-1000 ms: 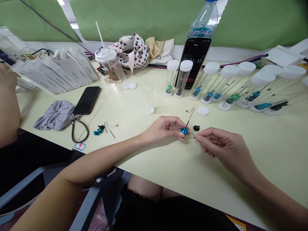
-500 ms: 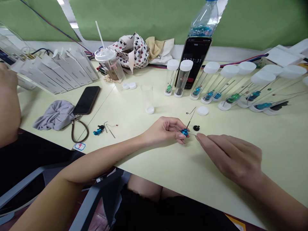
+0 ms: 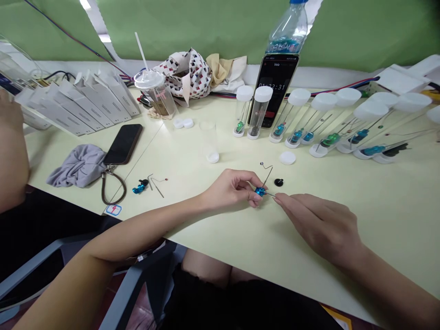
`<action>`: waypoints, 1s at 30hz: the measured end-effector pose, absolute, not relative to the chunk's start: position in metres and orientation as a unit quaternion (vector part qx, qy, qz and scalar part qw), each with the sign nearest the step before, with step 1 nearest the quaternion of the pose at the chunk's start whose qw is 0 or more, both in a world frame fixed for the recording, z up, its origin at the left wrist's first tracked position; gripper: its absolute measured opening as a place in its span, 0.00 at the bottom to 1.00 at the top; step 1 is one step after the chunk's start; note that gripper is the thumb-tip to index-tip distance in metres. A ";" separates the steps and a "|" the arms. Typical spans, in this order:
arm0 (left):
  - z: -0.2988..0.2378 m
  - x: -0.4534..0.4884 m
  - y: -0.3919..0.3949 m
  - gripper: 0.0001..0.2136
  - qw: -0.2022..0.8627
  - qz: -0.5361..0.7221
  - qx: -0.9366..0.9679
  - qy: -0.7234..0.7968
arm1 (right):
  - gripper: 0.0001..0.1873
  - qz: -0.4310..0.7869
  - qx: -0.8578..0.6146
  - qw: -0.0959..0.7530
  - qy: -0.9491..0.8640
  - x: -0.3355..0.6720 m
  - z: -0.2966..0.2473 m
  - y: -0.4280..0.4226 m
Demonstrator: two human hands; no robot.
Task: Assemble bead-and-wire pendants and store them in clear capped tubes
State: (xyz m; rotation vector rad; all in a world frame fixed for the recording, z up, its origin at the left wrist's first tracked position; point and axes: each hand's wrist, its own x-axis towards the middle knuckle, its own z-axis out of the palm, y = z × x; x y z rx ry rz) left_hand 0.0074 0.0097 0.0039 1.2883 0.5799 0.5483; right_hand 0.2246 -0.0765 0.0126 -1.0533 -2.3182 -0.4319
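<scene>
Pinched between the thumb and fingers of my left hand [image 3: 232, 189] is a small shiny blue metal fitting [image 3: 260, 191]. A thin bent wire [image 3: 268, 174] with a tiny bead at its tip rises from it. My right hand [image 3: 321, 224] is closed on a thin metal rod [image 3: 270, 195], whose far end meets the right side of the fitting; its grip end is hidden by my fingers. Just beyond my hands lie a round black part [image 3: 278, 182] with a small stem and a white cap [image 3: 288, 158].
An uncapped clear tube [image 3: 209, 140] stands beyond my left hand. Several capped tubes [image 3: 299, 117] line the back right, before a phone [image 3: 275, 87] leaning on a bottle. Left are another blue fitting [image 3: 139, 188], bent wires, a phone [image 3: 123, 144] and another person's arm [image 3: 12, 151].
The bent wire on the blue fitting has turned, its beaded tip swinging left. Both hands sit slightly further left in the view, still holding the fitting and the rod.
</scene>
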 end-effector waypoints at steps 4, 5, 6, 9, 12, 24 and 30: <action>0.002 0.007 0.010 0.08 0.712 0.250 0.600 0.266 | 0.09 -0.108 -0.458 0.286 -0.835 0.221 0.008 -0.076; 0.002 0.006 0.009 0.08 0.710 0.250 0.602 0.266 | 0.07 -0.089 -0.470 0.289 -0.829 0.219 0.009 -0.076; 0.002 0.006 0.009 0.08 0.708 0.250 0.605 0.266 | 0.06 -0.068 -0.481 0.295 -0.823 0.217 0.010 -0.076; 0.003 0.006 0.009 0.08 0.699 0.253 0.613 0.267 | 0.06 0.008 -0.515 0.307 -0.800 0.212 0.015 -0.076; 0.004 0.006 0.009 0.08 0.698 0.253 0.616 0.263 | 0.07 0.080 -0.543 0.312 -0.775 0.210 0.017 -0.075; 0.011 0.010 0.008 0.13 0.789 0.231 0.514 0.245 | 0.11 -0.154 -0.417 0.287 -0.848 0.222 0.011 -0.079; 0.008 0.010 0.007 0.12 0.782 0.246 0.520 0.239 | 0.07 -0.150 -0.449 0.280 -0.835 0.219 0.010 -0.079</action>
